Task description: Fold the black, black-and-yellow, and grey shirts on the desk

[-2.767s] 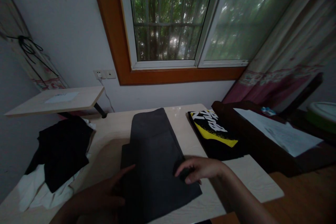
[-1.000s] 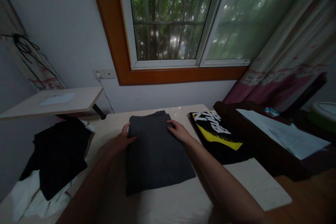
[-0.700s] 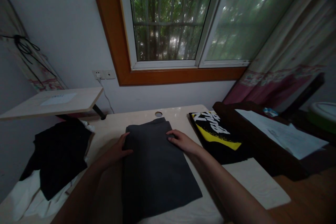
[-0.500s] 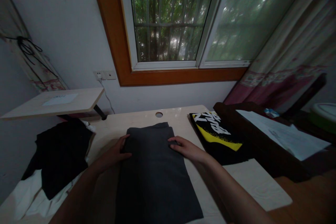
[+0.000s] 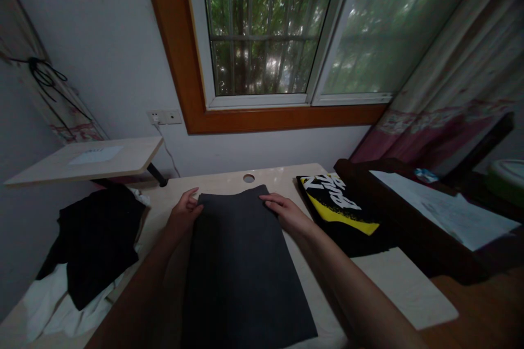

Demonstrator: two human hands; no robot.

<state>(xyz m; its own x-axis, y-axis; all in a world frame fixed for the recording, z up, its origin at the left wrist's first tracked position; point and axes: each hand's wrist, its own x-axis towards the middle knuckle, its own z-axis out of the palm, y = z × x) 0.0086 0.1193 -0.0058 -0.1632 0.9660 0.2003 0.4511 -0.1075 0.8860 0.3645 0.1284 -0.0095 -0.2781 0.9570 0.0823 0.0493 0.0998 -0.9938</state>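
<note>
A dark grey folded garment (image 5: 241, 262) lies lengthwise on the pale table (image 5: 401, 289) in front of me. My left hand (image 5: 183, 214) is at its far left corner, fingers curled and pinching the edge. At the far right corner my right hand (image 5: 287, 212) has its fingers closed over the edge. Both forearms run along the sides of the cloth.
A black garment with yellow and white print (image 5: 339, 212) lies to the right, beside a dark board with papers (image 5: 446, 210). A heap of black and white clothes (image 5: 85, 251) sits at the left. A cable hole (image 5: 248, 178) is in the table near the wall.
Both hands have gone from the near end of the grey garment to its far corners. They drew the cloth towards me, then moved a little farther out; it now lies longer.
</note>
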